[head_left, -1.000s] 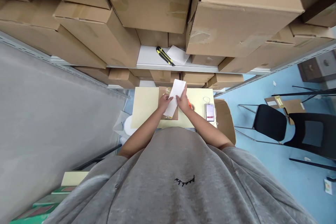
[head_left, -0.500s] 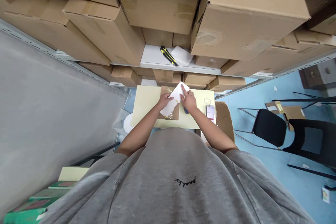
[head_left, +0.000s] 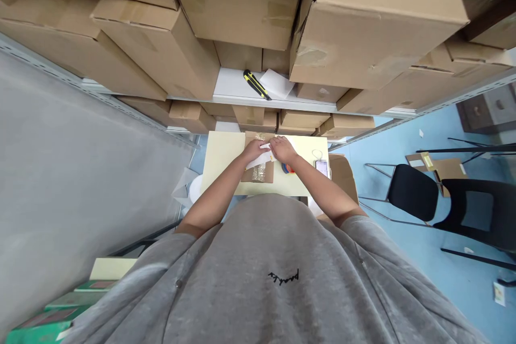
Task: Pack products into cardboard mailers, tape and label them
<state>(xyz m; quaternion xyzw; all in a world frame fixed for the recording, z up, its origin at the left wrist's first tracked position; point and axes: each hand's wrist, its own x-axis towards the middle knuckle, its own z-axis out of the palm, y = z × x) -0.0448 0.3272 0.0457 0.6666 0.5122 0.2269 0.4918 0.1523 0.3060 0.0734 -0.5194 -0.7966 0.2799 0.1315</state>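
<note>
A white paper sheet (head_left: 261,159) with small yellow marks is held over a taped cardboard box (head_left: 267,176) on the cream table. My left hand (head_left: 253,149) pinches the sheet's left part. Close beside it, my right hand (head_left: 282,149) has its fingers closed on the sheet's upper right part, and the two hands nearly meet. The fingers cover much of the paper. Just below my right hand lies a roll of tape (head_left: 287,169), blue and red, partly hidden by the wrist.
A phone (head_left: 321,167) lies at the table's (head_left: 220,158) right side, beside an open carton (head_left: 342,177). Above the table, a shelf (head_left: 231,84) holds cardboard boxes, a yellow-black utility knife (head_left: 257,85) and white paper (head_left: 277,83). Black chairs (head_left: 414,193) stand at right.
My right hand has gone from a pointing finger on the sheet to closed fingers, shifting slightly left toward my left hand. The sheet now looks folded or bunched, and more of the tape roll shows.
</note>
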